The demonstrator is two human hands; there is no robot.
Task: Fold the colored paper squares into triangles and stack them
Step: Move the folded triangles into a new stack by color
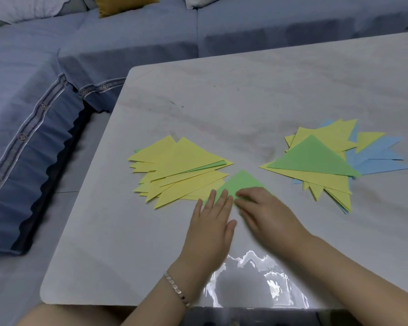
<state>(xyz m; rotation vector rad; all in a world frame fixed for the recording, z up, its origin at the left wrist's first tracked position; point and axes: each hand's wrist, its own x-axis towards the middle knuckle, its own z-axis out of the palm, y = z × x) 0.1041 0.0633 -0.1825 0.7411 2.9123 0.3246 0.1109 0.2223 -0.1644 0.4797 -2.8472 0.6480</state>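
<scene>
A pale marbled counter [245, 90] stands beside a blue sofa [57, 67]. The green paper triangle [243, 181] lies at centre, between the yellow pile [181, 158] and the mixed stack [316, 161]. The left hand [210, 222] rests flat on it, fingers straight. The right hand [266, 212] presses its near edge, grasping nothing. Keep the corners aligned and run the fingertips along the fold to sharpen the crease before stacking.

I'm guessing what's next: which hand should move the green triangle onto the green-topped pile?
Probably the right hand: it touches the green triangle, and the green-topped pile lies on its side, farther from the left hand.
</scene>
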